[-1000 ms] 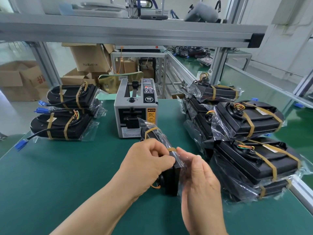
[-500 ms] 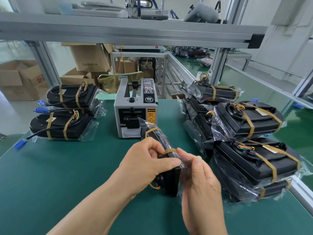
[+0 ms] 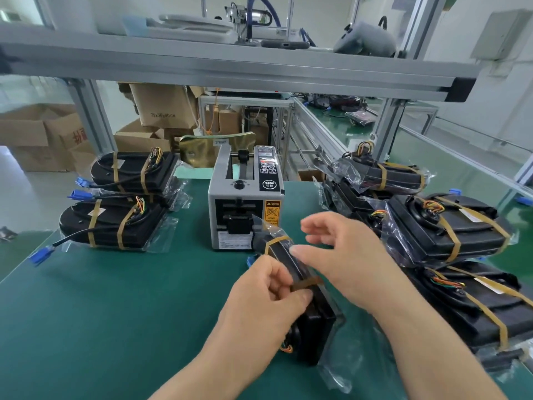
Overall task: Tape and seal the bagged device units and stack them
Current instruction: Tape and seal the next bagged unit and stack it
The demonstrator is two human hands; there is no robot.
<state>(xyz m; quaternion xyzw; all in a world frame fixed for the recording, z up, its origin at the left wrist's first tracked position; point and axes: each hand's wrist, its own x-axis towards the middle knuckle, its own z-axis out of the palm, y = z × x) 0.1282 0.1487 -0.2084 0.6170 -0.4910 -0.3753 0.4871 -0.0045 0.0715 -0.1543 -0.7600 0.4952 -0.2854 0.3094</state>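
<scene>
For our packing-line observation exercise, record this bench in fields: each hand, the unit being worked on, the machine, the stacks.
Left hand: pinches the near tape strip on the bagged unit
Right hand: open above the unit; contact unclear
Unit: on edge on the green table, two tape strips
Machine: tape dispenser behind the unit
Left stack: two taped units
Right pile: several taped units

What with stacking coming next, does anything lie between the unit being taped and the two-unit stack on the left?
Nothing visible does. Only bare green mat lies between the bagged unit and the left stack. The tape dispenser stands just behind that path, so pass in front of it.
</scene>
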